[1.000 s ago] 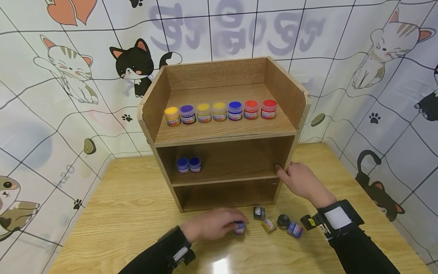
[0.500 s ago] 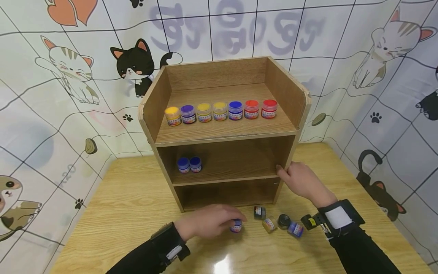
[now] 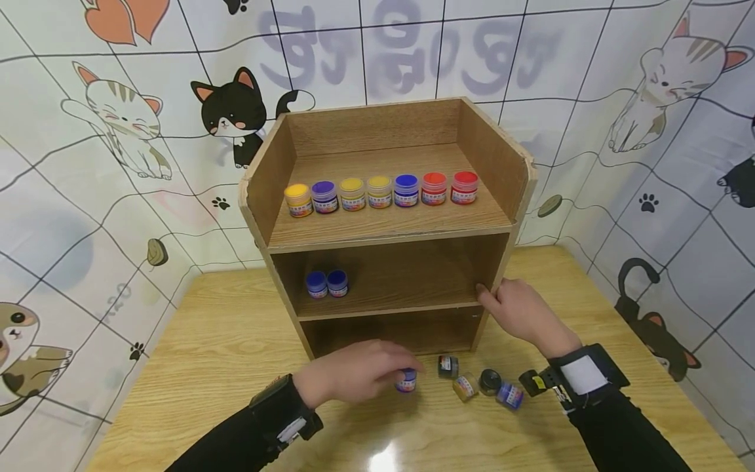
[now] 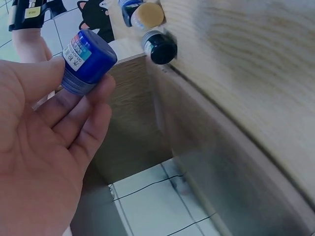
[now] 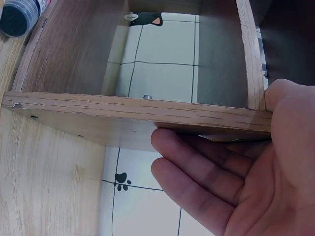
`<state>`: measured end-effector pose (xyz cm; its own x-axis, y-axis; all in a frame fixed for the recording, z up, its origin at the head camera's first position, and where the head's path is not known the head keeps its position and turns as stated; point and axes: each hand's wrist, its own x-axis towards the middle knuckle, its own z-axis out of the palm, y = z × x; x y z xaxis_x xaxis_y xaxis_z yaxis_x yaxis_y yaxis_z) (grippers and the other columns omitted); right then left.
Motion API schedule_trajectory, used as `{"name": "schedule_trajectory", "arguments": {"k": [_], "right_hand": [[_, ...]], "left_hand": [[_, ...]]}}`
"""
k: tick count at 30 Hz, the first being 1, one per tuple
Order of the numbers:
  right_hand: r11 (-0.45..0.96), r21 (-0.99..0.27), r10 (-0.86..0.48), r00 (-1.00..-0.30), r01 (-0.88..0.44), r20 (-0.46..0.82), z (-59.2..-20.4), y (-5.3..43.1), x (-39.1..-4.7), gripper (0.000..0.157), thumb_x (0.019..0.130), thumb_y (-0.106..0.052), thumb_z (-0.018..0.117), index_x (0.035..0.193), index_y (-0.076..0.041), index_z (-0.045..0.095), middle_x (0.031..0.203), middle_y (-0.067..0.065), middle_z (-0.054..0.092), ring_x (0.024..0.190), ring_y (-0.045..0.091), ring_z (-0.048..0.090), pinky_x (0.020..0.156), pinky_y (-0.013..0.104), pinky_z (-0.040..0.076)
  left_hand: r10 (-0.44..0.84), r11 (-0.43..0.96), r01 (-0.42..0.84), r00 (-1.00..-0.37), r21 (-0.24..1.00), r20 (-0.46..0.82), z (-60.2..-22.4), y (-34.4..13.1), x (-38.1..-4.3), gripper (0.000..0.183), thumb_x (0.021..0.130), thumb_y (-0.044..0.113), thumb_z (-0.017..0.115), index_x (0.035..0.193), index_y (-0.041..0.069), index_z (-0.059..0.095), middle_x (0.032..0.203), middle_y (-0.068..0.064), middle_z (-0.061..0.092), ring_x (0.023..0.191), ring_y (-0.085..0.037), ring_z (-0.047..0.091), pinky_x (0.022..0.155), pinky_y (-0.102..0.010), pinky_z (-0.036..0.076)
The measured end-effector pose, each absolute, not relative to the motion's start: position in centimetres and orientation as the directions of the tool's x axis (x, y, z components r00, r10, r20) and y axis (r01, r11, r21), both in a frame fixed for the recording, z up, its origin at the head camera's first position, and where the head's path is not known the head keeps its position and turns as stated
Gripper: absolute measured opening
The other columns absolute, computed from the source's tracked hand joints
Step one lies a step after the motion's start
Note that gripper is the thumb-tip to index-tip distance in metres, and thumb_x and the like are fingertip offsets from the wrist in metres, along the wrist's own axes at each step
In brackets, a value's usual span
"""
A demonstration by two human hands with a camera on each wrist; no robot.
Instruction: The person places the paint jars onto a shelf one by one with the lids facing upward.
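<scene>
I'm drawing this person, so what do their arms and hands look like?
The left hand and right hand are bare. Long black sleeves cover the arms. Each wrist wears a wide black band with a whitish patch and a small dark gadget. The right gadget has a little yellow sticker.

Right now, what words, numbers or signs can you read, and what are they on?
"水", I think, on the blue jar in the left hand; the rest is too blurred.
Labels on the shelf jars: too small.
Labels on the table jars: too small.
Purple wall lettering: too blurred.
Yellow wrist sticker: too small.
</scene>
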<state>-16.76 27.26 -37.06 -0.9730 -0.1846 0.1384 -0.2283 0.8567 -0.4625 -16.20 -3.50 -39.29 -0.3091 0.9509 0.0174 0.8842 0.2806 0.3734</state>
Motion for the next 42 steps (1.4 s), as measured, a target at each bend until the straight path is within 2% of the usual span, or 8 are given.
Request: {"name": "schedule_trajectory", "arguments": {"k": [4,10,17,24,31,37,42], "right_hand": [[0.856,-0.460,-0.190,-0.971,-0.237,0.146,-37.1,27.3,-16.8,0.052,0.102,-0.032,0.036,0.131,0.009,0.048,0.112,0.025,0.065,0.066,0.019,0.053,0.044,0.029,0.032],[0.854,-0.469,-0.182,-0.974,-0.225,0.137,-37.2,27.3,-16.8,0.052,0.102,-0.033,0.036,0.128,0.009,0.051,0.103,0.020,0.066,0.053,0.014,0.043,0.043,0.028,0.025],[0.854,-0.466,-0.186,-0.972,-0.231,0.141,-37.2,27.3,-16.8,0.052,0.102,-0.033,0.036,0.129,0.009,0.050,0.108,0.023,0.066,0.059,0.015,0.048,0.043,0.029,0.028],[0.853,-0.464,-0.191,-0.971,-0.237,0.146,-37.1,27.3,-16.9,0.051,0.102,-0.032,0.036,0.128,0.009,0.051,0.107,0.022,0.066,0.058,0.015,0.048,0.043,0.029,0.028],[0.849,-0.473,-0.192,-0.971,-0.236,0.139,-37.1,27.3,-16.8,0.052,0.102,-0.032,0.036,0.131,0.009,0.048,0.111,0.024,0.065,0.064,0.017,0.052,0.043,0.029,0.028],[0.846,-0.478,-0.195,-0.972,-0.236,0.134,-37.0,27.3,-16.8,0.052,0.102,-0.032,0.036,0.132,0.009,0.047,0.110,0.024,0.065,0.058,0.015,0.049,0.042,0.029,0.027],[0.847,-0.473,-0.198,-0.970,-0.243,0.144,-37.0,27.3,-16.7,0.052,0.102,-0.032,0.036,0.132,0.009,0.047,0.111,0.024,0.064,0.063,0.017,0.052,0.043,0.029,0.029]], "left_hand": [[0.949,0.280,0.892,-0.313,0.356,0.037,-38.7,-3.6,-16.3,0.033,0.100,0.015,0.047,0.132,0.016,0.054,0.133,0.002,0.056,0.123,-0.011,0.048,0.105,-0.032,0.041],[0.946,0.285,0.897,-0.319,0.338,0.049,-37.6,-3.8,-16.3,0.033,0.100,0.018,0.047,0.133,0.020,0.053,0.133,0.004,0.055,0.123,-0.010,0.048,0.106,-0.034,0.040],[0.944,0.272,0.897,-0.319,0.348,0.085,-36.0,-4.2,-16.5,0.032,0.100,0.017,0.048,0.131,0.021,0.054,0.130,0.007,0.057,0.121,-0.008,0.048,0.105,-0.035,0.041],[0.944,0.246,0.915,-0.300,0.321,0.134,-34.5,-4.5,-17.0,0.032,0.099,0.015,0.050,0.130,0.018,0.054,0.129,0.004,0.058,0.119,-0.009,0.050,0.104,-0.033,0.042],[0.928,0.304,0.901,-0.353,0.310,0.117,-33.2,-4.9,-17.5,0.032,0.099,0.016,0.050,0.131,0.018,0.054,0.131,0.003,0.057,0.120,-0.010,0.050,0.104,-0.034,0.041],[0.912,0.342,0.892,-0.390,0.297,0.123,-32.0,-5.2,-18.0,0.032,0.100,0.015,0.049,0.131,0.017,0.055,0.133,0.003,0.056,0.122,-0.010,0.049,0.105,-0.034,0.041],[0.900,0.362,0.886,-0.413,0.289,0.142,-31.3,-5.6,-18.7,0.033,0.099,0.013,0.050,0.131,0.016,0.055,0.131,0.003,0.057,0.121,-0.010,0.049,0.103,-0.034,0.042]]}}
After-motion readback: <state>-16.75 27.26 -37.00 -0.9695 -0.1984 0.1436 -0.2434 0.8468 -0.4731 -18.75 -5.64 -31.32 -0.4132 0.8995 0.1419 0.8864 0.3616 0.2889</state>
